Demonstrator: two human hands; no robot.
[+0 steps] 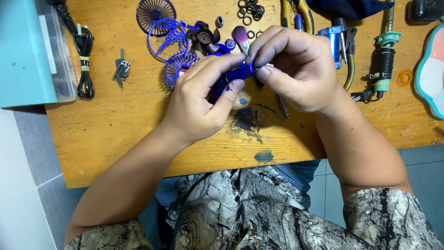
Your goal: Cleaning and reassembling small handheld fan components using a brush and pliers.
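Grey-and-black marbled short sleeves (shirt matching), bare forearms.

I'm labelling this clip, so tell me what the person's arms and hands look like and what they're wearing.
Both hands, left hand and right hand, are bare: no gloves, rings or watch visible. The forearms are bare too. Short sleeves end near the elbows, in a grey, black and cream marbled print matching the shirt.

Between the left hand [199,102] and the right hand [291,71] was a deep blue plastic part [238,74]. Just beyond the left hand lay blue wire-patterned grilles [169,37] and a dark fan blade [203,37]. Under both hands the table [115,125] was orange-yellow wood, stained black and teal. Near the wrists, the shirt [240,213] showed grey-and-black marbling.
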